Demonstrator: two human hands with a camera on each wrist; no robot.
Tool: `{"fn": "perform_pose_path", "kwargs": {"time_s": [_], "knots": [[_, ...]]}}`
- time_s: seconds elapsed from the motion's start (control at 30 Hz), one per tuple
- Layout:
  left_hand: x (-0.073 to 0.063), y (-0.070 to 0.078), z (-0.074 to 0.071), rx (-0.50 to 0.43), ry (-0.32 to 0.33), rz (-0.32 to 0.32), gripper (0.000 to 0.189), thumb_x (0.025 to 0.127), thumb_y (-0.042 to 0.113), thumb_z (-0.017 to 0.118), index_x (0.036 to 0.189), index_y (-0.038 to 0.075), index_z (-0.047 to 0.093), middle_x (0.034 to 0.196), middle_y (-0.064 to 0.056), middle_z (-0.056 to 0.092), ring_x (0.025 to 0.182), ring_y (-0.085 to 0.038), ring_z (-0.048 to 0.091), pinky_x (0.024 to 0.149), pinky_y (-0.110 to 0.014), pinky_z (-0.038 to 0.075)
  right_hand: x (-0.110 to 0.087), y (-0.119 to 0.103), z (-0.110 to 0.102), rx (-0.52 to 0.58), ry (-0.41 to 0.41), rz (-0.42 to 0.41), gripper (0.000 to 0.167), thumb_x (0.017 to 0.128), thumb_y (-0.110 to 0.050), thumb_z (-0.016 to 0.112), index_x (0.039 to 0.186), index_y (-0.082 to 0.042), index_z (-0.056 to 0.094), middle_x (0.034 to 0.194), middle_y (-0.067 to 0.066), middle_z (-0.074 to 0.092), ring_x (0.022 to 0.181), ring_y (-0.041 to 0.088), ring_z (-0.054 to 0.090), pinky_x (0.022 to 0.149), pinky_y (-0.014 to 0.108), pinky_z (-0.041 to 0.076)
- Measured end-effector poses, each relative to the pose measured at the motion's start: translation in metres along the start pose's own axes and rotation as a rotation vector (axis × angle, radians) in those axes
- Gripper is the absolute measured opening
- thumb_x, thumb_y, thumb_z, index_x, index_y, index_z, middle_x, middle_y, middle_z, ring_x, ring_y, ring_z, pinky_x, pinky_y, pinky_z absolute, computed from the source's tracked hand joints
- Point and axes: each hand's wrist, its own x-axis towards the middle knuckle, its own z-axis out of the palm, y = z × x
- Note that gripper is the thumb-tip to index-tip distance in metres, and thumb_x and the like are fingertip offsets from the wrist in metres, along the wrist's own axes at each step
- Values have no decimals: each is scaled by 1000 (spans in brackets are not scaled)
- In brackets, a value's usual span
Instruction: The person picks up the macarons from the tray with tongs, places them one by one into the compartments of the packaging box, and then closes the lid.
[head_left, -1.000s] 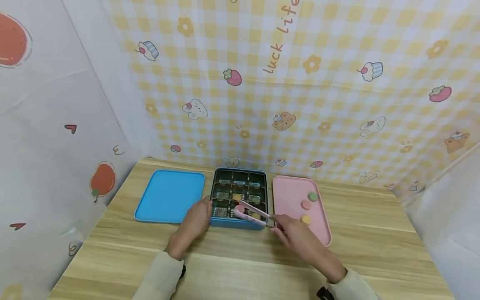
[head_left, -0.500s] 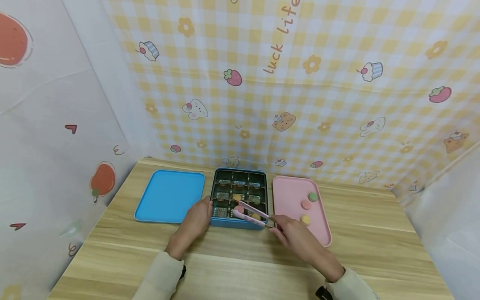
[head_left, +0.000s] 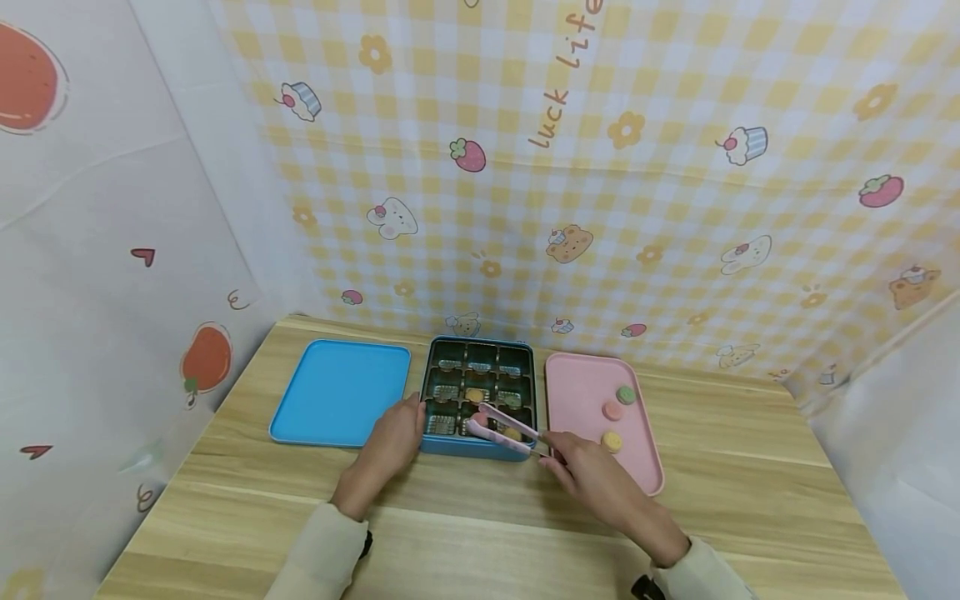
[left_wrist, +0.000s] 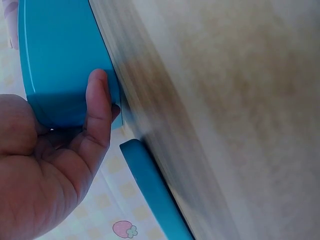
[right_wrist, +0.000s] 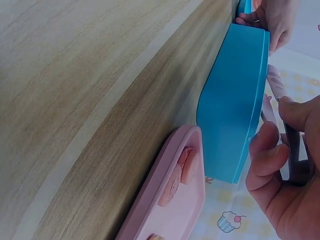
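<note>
My left hand (head_left: 396,429) holds the left side of a blue box (left_wrist: 65,60), its fingers wrapped round the near corner in the left wrist view. Inside, a black divided insert (head_left: 481,357) forms rows of compartments. My right hand (head_left: 592,475) grips a pair of tongs (head_left: 510,439) with pink tips, reaching over the box's right edge from the front. Between the tips is a pink macaron (head_left: 478,419), low in the front middle compartment. One yellow macaron (head_left: 475,395) sits in the centre compartment. Another yellow macaron (head_left: 512,434) in the front right compartment is partly behind the tongs.
Right of the box, a pink tray (head_left: 577,387) carries a green macaron (head_left: 626,395), a pink macaron (head_left: 612,410) and a yellow macaron (head_left: 611,441). A flat blue lid (head_left: 341,392) lies on the wooden table at left. Printed cloth hangs close behind.
The tong tips have shifted very slightly over the pink macaron, which stays in the front middle compartment. The left hand and the box have kept their places.
</note>
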Motion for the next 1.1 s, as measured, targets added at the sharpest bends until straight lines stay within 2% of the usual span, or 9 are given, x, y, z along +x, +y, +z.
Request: {"fn": "perform_pose_path", "kwargs": {"time_s": [0.43, 0.67, 0.87, 1.1], "knots": [[1, 0, 0, -15, 6, 5, 37, 107, 14, 38, 123, -14, 57, 114, -30, 64, 109, -44, 61, 90, -54, 51, 1, 1, 0, -7, 5, -5, 13, 95, -16, 68, 106, -9, 66, 74, -14, 47, 62, -1, 43, 56, 17, 40], [2, 0, 0, -17, 9, 3, 30, 107, 14, 40, 110, -6, 61, 85, -15, 63, 93, -36, 64, 79, -50, 53, 0, 1, -1, 19, 9, -6, 15, 96, -16, 66, 108, -6, 66, 73, -12, 47, 62, -1, 43, 56, 18, 40], [2, 1, -1, -16, 6, 11, 26, 106, 13, 40, 103, -2, 61, 75, -7, 55, 86, -32, 63, 73, -48, 52, -2, 4, -7, 27, 50, 35, 19, 96, -15, 66, 113, -5, 67, 77, -11, 54, 63, -2, 46, 58, 19, 44], [2, 2, -2, -12, 5, 2, 27, 107, 13, 40, 105, -3, 61, 76, -9, 56, 86, -32, 63, 74, -48, 52, -7, 16, -22, 29, 100, 130, 20, 95, -15, 68, 114, -9, 67, 71, -11, 50, 55, -2, 41, 49, 19, 39]]}}
